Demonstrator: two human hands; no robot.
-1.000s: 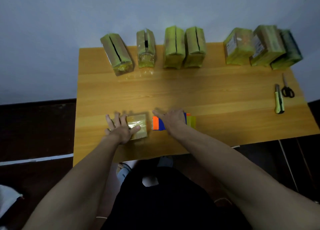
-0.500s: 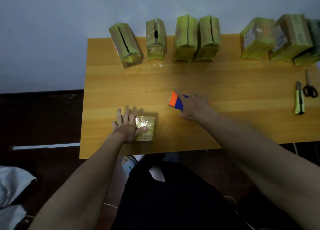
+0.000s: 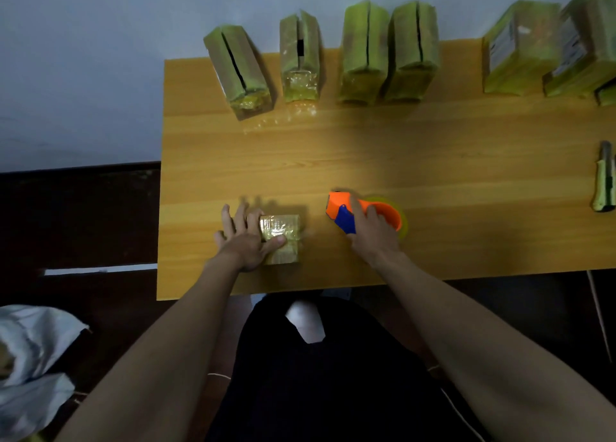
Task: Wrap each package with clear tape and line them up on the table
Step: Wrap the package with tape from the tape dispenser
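Package [image 3: 281, 233], small and glossy with tape, is lying on the wooden surface [image 3: 433, 161] near its front edge, left of the tape dispenser [image 3: 361, 214]. Left hand [image 3: 248, 238] is resting on the package's left side; its grip is spread, fingers straight on the surface and thumb lying across the package top. Right hand [image 3: 373, 231] is covering the orange and blue dispenser, its grip curling around the handle, forefinger lying along the top. Dispenser is sitting just right of the package, apart from it. Seven larger packages are standing along the far edge of the surface against the wall: four [image 3: 363, 54] behind the small package, three [image 3: 520, 51] further right. Utility knife [image 3: 605, 184] is lying well right of the dispenser, at the frame edge.
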